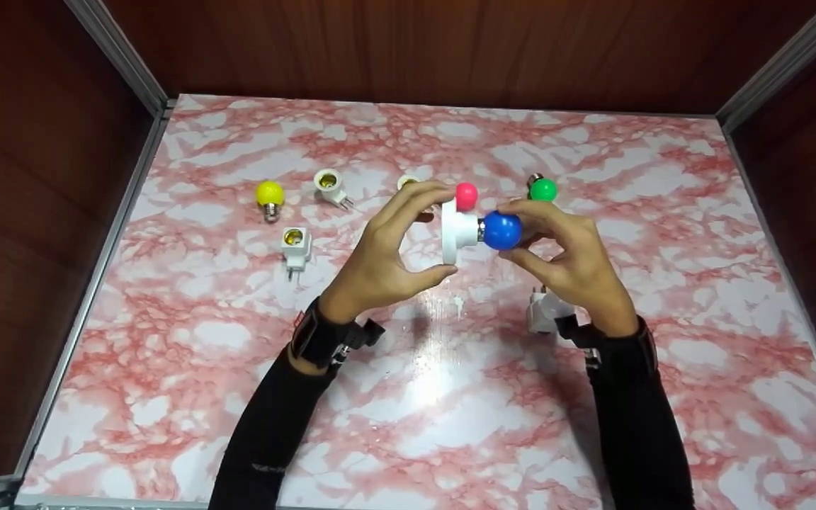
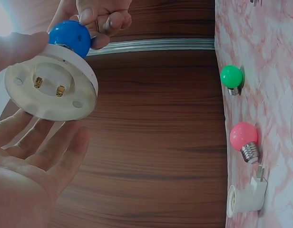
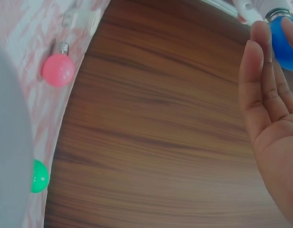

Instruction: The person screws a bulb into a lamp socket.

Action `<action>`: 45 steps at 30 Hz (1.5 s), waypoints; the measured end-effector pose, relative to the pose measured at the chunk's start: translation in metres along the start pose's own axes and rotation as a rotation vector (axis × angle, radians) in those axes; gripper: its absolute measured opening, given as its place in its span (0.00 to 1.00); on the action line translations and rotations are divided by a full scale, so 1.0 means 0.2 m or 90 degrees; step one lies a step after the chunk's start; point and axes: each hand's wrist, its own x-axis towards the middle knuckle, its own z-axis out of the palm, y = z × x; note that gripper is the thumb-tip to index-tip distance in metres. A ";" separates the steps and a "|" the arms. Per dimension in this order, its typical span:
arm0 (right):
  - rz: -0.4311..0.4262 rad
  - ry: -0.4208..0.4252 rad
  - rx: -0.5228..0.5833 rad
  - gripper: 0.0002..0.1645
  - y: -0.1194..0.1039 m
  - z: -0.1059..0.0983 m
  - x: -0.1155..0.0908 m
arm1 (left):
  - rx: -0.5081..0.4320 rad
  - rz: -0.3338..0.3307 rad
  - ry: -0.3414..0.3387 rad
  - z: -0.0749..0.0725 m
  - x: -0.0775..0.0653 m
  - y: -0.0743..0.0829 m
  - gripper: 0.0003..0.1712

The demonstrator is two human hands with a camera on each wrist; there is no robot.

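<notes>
Above the table, my left hand (image 1: pixel 380 258) holds a round white lamp holder (image 1: pixel 459 230) by its rim, thumb on one side and fingers on the other. My right hand (image 1: pixel 581 251) pinches a blue light bulb (image 1: pixel 502 230) between thumb and fingers. The bulb's metal screw base is at the holder's mouth, with some thread showing. In the left wrist view, the holder's underside (image 2: pixel 23 97) faces the camera and shows two brass contacts. The right wrist view catches the blue bulb (image 3: pixel 284 47) at its upper right, beside the fingers.
On the marbled table lie a yellow bulb (image 1: pixel 270 193), a pink bulb (image 1: pixel 466 195) and a green bulb (image 1: pixel 543 190). White plug-in sockets (image 1: pixel 297 244) stand at left, one (image 2: pixel 246 197) behind my left hand. Another white plug (image 1: pixel 539 315) sits beneath my right wrist. Brown wooden walls (image 1: pixel 450 49) enclose the table.
</notes>
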 end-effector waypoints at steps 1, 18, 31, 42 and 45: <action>-0.003 0.003 0.002 0.32 0.00 0.00 0.00 | 0.000 0.000 0.000 0.00 0.00 0.00 0.48; -0.034 0.033 0.023 0.36 -0.01 0.01 0.01 | 0.008 0.003 -0.006 0.01 0.00 0.00 0.48; -0.003 0.016 0.005 0.31 0.00 0.01 0.00 | 0.045 0.024 0.000 0.01 0.00 0.00 0.46; -0.017 0.015 -0.010 0.35 0.01 0.02 0.00 | 0.037 0.027 0.011 0.01 0.01 0.00 0.47; -0.018 0.017 -0.023 0.33 0.01 0.02 0.00 | 0.033 0.026 0.010 0.01 0.00 0.00 0.47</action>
